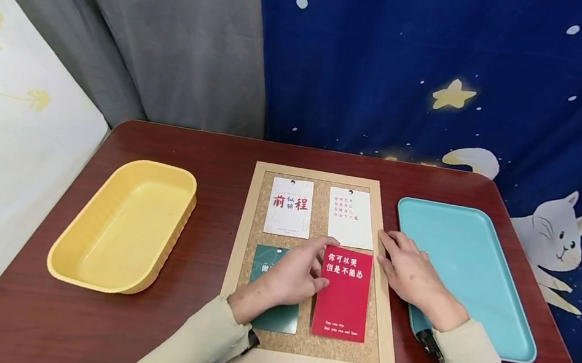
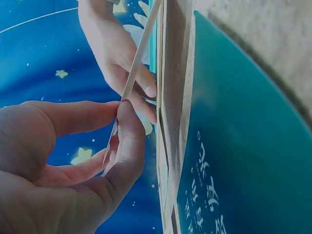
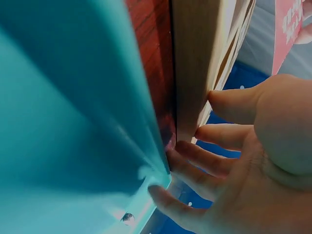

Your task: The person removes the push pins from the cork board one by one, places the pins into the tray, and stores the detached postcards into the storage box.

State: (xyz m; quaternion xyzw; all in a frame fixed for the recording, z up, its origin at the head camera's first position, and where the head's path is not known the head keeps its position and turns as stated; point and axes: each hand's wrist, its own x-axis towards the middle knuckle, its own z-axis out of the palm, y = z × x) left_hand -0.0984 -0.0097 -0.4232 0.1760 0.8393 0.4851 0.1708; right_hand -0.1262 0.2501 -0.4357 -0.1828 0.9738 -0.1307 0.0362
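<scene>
My left hand [image 1: 290, 276] pinches a red card [image 1: 342, 303] by its left edge, thumb on one side and fingers on the other. In the left wrist view the card [image 2: 141, 51] appears edge-on, tilted and lifted off the wood-framed cork board [image 1: 299, 362]. Beneath the left forearm lies a green card [image 1: 277, 319], partly hidden. My right hand [image 1: 412, 274] touches the board's right frame edge with extended fingertips and holds nothing. Two white cards, one with large red characters [image 1: 288, 218] and one with small text [image 1: 350, 224], hang from dark pins on the upper half.
A yellow basket [image 1: 182, 234] stands on the left of the dark red table [image 1: 181, 327]. A turquoise tray [image 1: 479, 276] lies to the right, partly under the right hand; a small shiny round piece [image 3: 127, 219] lies in it. Curtains [image 1: 348, 90] hang behind.
</scene>
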